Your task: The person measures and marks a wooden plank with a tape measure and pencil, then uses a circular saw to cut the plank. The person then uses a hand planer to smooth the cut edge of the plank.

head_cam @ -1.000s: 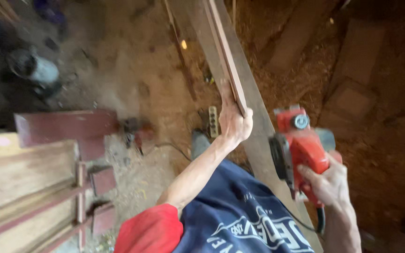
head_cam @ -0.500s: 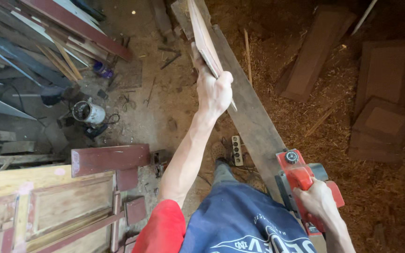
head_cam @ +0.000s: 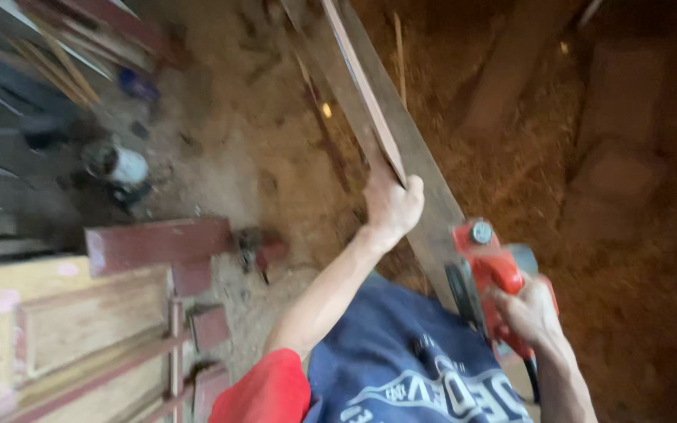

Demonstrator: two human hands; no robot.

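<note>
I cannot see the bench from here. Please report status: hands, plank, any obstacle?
Left hand grips thin plank on edge. Right hand holds red electric planer on wide board. Nothing blocking the plank.

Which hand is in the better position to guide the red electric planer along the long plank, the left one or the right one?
The right hand, probably: it already grips the handle of the red planer, which sits on the wide plank. The left hand is busy holding a thin wooden strip on edge farther up.
</note>
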